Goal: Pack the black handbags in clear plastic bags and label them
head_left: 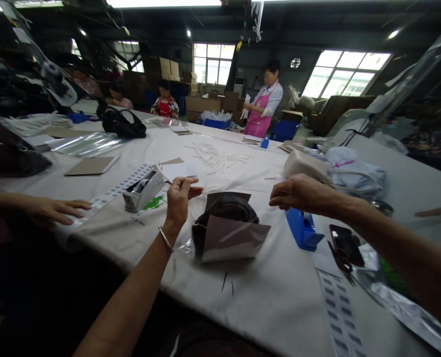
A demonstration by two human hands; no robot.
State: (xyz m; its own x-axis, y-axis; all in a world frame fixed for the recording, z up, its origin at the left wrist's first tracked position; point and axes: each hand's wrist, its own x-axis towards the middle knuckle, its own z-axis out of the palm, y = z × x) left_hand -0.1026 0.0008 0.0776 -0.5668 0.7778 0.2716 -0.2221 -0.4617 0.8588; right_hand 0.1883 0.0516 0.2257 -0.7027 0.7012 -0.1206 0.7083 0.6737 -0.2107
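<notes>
My left hand [180, 197] is raised above the white table [242, 307], fingers curled in a loose pinch; what it pinches I cannot make out. My right hand [296, 194] hovers to the right, fingers bent down and together, just above a blue tape dispenser [302, 229]. Between and below both hands lies a black item in a clear bag with a grey card insert [227, 229]. A bracelet circles my left wrist.
A grey tape dispenser [143, 191] and a strip of labels [112, 193] lie left, where another person's hand [56, 210] rests. A phone [346, 245], scissors and label sheet [339, 312] lie right. Other people work at the far end.
</notes>
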